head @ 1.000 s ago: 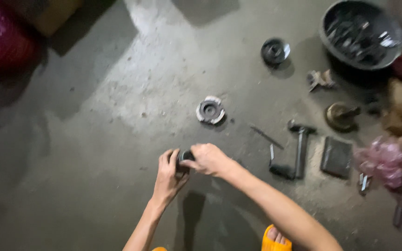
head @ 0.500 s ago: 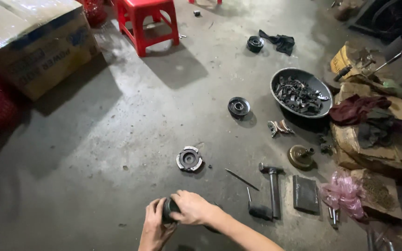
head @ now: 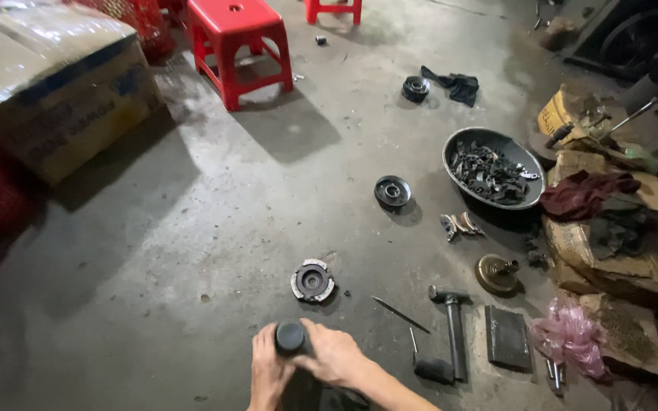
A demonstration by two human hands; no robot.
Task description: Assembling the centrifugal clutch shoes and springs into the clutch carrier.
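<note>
Both hands meet at the bottom edge of the view over the concrete floor (head: 154,251): the left hand (head: 268,374) and the right hand (head: 334,358) are each closed around one dark cylindrical part (head: 290,337), whose round end points up between them. Taking that part as the landmark, one toothed round clutch piece (head: 313,281) lies on the floor just beyond it, and one dark pulley disc (head: 392,191) lies farther beyond and to the right. One hammer (head: 453,323) lies to the right of the part, with one thin rod (head: 400,314) between them and one flat dark block (head: 508,338) past the hammer. One round basin (head: 457,146) of metal scraps sits far up to the right. Two red stools stand far beyond, the nearer stool (head: 239,47) up to the left, and one cardboard box (head: 55,91) sits far left.
</note>
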